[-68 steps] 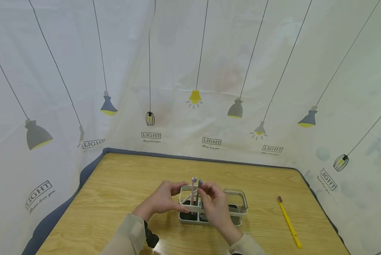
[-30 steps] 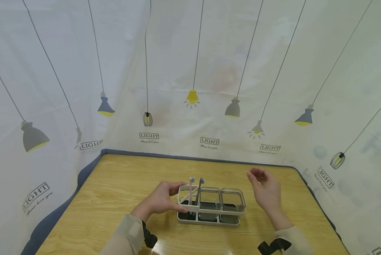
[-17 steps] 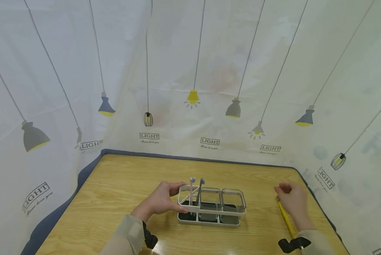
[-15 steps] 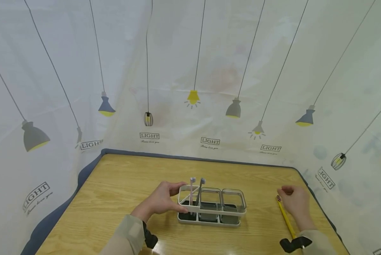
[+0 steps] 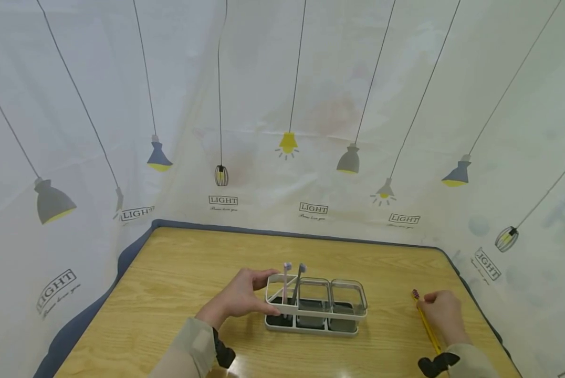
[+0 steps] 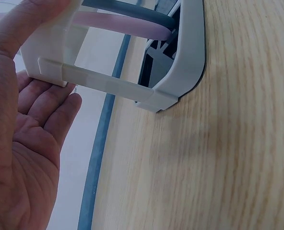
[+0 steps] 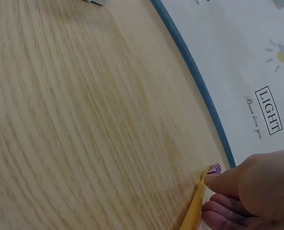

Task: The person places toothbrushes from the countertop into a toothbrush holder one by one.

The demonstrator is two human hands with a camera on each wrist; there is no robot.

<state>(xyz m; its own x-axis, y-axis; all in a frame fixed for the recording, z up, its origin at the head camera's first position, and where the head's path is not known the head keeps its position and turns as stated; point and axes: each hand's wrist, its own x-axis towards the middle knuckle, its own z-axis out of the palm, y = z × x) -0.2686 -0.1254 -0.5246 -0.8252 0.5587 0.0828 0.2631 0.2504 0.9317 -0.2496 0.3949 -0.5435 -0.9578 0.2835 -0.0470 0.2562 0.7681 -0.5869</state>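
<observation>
My left hand (image 5: 240, 296) grips the left end of a white toothbrush holder (image 5: 330, 314), thumb in front and fingers behind its upper rim. A pink toothbrush (image 5: 284, 289) and a dark grey toothbrush (image 5: 296, 289) stand in the holder's left part, heads up. Two clear square cups (image 5: 348, 284) occupy the other compartments. To the right, my right hand (image 5: 443, 314) pinches a yellow toothbrush (image 5: 428, 328) just below its head. In the right wrist view its purple-striped bristles (image 7: 214, 168) show past the thumb, while the other fingers curl beneath.
The wooden table (image 5: 207, 252) has a blue-grey edge (image 5: 273, 232) along its back and sides. Behind it hangs a pale sheet (image 5: 259, 105) printed with lamps. Black straps (image 5: 223, 353) sit on both wrists.
My right hand has let go of the grey toothbrush in the holder, swung right, and come down onto the yellow toothbrush. My left hand keeps its hold on the holder.
</observation>
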